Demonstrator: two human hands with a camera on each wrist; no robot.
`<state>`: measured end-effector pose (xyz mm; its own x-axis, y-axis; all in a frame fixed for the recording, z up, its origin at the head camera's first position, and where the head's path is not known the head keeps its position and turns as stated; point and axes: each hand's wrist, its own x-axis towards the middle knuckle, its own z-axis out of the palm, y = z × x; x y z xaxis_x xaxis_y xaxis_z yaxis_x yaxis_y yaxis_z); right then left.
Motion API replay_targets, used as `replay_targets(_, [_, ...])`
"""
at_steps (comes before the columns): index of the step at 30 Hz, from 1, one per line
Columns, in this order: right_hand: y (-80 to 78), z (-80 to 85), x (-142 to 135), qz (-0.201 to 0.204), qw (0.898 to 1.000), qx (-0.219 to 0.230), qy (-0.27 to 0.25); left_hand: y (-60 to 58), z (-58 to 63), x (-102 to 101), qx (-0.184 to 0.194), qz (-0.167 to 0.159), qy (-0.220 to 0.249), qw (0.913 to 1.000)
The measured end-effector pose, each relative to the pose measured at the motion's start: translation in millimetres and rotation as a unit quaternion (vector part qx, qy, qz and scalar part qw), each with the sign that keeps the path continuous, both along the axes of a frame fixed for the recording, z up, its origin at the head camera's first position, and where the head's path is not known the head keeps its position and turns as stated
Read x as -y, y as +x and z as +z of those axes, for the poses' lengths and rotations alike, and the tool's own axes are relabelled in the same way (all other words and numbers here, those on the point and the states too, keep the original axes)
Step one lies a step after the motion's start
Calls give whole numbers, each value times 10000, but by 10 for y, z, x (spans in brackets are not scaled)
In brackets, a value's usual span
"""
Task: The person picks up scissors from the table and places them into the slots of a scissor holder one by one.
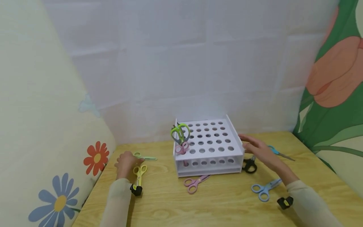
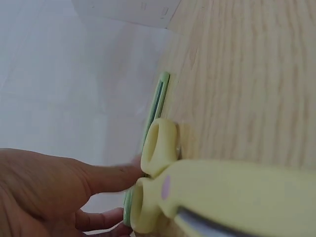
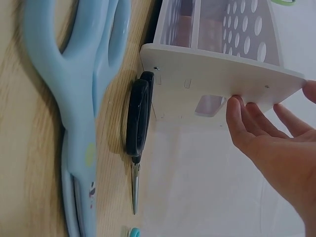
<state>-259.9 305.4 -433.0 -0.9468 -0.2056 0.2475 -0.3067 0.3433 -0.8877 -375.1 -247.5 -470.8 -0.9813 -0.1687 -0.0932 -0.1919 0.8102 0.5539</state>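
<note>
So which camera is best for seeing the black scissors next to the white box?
The right wrist view: the black scissors lie large and whole there, handles against the white rack, blades pointing away. The head view shows only their small black handles, partly behind the right hand. The left wrist view does not show them.

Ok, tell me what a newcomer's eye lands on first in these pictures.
First the white perforated rack mid-table, with green scissors and pink scissors standing in holes at its left edge. Next the scissors scattered around it: a pink pair in front, a black pair and a blue pair to the right. The right hand rests open against the rack's side; the left hand touches pale green scissors.
</note>
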Motion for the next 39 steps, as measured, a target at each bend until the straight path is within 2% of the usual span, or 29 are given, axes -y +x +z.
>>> replay_targets(6, [39, 51, 7, -19, 10000, -14, 27, -9, -3, 91, -30, -175, 340, 9993])
replay_targets(7, [44, 54, 10, 7, 10000, -27, 31, -6, -5, 103, -48, -187, 494, 9986])
replay_targets(9, [53, 60, 17, 43, 10000, -33, 27, -2, -14, 126, 40, -141, 1142, 9933])
replay_targets(10, [56, 57, 17, 39, 10000, -26, 25, -5, -17, 135, 54, -146, 1556, 9877])
replay_targets(11, [58, 53, 13, 33, 10000, -24, 35, -6, -21, 142, 122, -140, 2102, 9775])
replay_targets(13, [60, 46, 10, -12, 10000, -6, 49, -12, -23, 166, 206, -130, 2906, 9565])
replay_targets(14, [63, 45, 10, -42, 10000, 23, 44, -21, -21, 179, 251, -163, 3159, 9483])
replay_targets(15, [65, 42, 8, -61, 10000, 42, 57, -31, -13, 194, 257, -265, 3198, 9468])
replay_targets(18, [69, 39, 4, -89, 9999, 78, 61, -79, 31, 235, 148, -530, 2612, 9637])
replay_targets(21, [71, 43, 5, -56, 9999, 65, 60, -131, 92, 243, 91, -665, 2287, 9712])
replay_targets(22, [70, 44, 7, -40, 10000, 56, 54, -142, 110, 239, 60, -708, 2282, 9710])
replay_targets(25, [66, 42, 7, -1, 10000, 32, 44, -160, 150, 209, 0, -732, 2608, 9626])
replay_targets(32, [53, 23, -5, 96, 10000, -11, -23, -188, 254, 104, -502, -1111, 2900, 9492])
replay_targets(36, [42, 17, -9, 88, 10000, 3, -17, -189, 338, 51, -750, -1250, 2789, 9492])
replay_targets(39, [33, 14, -6, 61, 10000, 12, -7, -164, 410, 10, -887, -1306, 2582, 9531])
